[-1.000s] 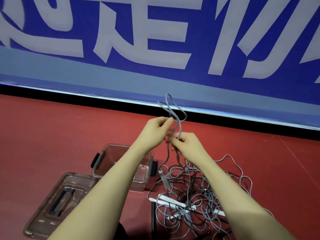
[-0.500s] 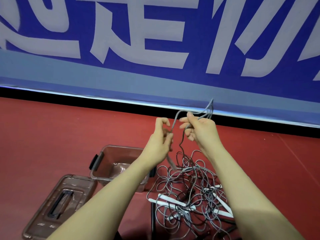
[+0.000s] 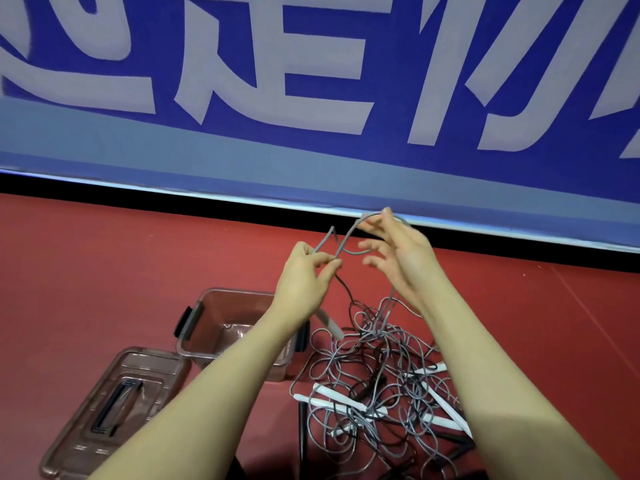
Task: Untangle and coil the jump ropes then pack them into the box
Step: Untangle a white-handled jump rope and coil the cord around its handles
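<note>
A tangled heap of grey and black jump ropes (image 3: 377, 382) with white handles (image 3: 337, 399) lies on the red floor. One grey rope (image 3: 348, 237) is lifted out of the heap. My left hand (image 3: 304, 278) pinches it between thumb and fingers. My right hand (image 3: 401, 258) is raised higher, fingers spread, with the rope looped over its fingertips and running down behind the palm to the heap. A white handle (image 3: 329, 323) of the lifted rope hangs below my left wrist. The clear brown box (image 3: 207, 327) stands open left of the heap, partly hidden by my left forearm.
The box's lid (image 3: 114, 407) with a black handle lies flat at the lower left. A blue banner wall (image 3: 311, 98) with large white characters rises behind, with a black strip along its base. Red floor (image 3: 104, 265) stretches left and right.
My right hand has risen and moved right, opening its fingers, drawing the grey rope into a wider loop. My left hand stayed near the middle, still pinching the rope.
</note>
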The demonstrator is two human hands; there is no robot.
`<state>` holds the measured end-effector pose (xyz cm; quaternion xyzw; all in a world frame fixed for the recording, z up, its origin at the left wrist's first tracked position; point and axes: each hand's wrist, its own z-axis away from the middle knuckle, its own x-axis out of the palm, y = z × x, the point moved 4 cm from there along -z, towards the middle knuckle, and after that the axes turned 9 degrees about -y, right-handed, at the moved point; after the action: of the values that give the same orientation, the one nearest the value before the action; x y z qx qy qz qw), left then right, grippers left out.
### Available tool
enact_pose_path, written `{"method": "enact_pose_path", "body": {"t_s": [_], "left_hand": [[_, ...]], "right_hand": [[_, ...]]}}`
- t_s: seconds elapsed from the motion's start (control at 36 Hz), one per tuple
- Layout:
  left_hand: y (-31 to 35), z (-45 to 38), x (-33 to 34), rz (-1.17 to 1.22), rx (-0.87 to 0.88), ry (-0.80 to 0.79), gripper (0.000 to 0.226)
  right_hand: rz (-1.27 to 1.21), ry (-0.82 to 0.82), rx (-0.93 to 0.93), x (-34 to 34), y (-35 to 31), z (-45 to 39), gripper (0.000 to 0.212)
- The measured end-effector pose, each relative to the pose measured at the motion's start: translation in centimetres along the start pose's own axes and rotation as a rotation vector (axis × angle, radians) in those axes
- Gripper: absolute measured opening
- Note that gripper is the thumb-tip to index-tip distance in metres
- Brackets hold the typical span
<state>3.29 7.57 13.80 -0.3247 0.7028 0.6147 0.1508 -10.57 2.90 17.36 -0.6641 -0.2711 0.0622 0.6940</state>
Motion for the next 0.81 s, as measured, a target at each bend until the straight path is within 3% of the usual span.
{"method": "enact_pose_path", "body": {"t_s": [0.06, 0.17, 0.22, 0.25, 0.28, 0.36, 0.47, 0.61, 0.81], "left_hand": [[0.2, -0.1, -0.7, 0.019, 0.0, 0.005, 0.023], [1.7, -0.2, -1.6, 0.144, 0.066, -0.025, 0.021], [2.0, -0.5, -1.9, 0.097, 0.105, 0.024, 0.019], [2.1, -0.6, -2.0, 0.097, 0.108, 0.031, 0.018], [2.1, -0.7, -2.0, 0.104, 0.104, 0.025, 0.019], [1.5, -0.7, -1.8, 0.113, 0.064, -0.023, 0.03], [0.3, -0.4, -0.8, 0.094, -0.029, -0.162, 0.032], [-0.7, 0.6, 1.0, 0.045, -0.014, -0.342, 0.028], [0.4, 0.2, 0.9, 0.164, 0.104, -0.214, 0.004]], "right_hand": [[0.362, -0.056, 0.118, -0.7, 1.4, 0.1, 0.022], [0.962, -0.261, 0.302, -1.3, 5.1, 0.4, 0.051], [1.095, -0.334, 0.334, -1.2, 6.1, 0.6, 0.043], [1.102, -0.331, 0.33, -1.2, 6.3, 0.6, 0.028], [1.091, -0.306, 0.303, -1.0, 6.2, 0.6, 0.009], [1.01, -0.165, 0.158, -0.9, 5.3, 0.2, 0.031], [0.621, -0.019, 0.0, -0.6, 3.3, -0.3, 0.028], [0.188, 0.024, -0.1, 0.1, 1.0, -0.1, 0.027], [-0.12, -0.035, -0.143, 1.1, -0.1, 0.0, 0.028]]}}
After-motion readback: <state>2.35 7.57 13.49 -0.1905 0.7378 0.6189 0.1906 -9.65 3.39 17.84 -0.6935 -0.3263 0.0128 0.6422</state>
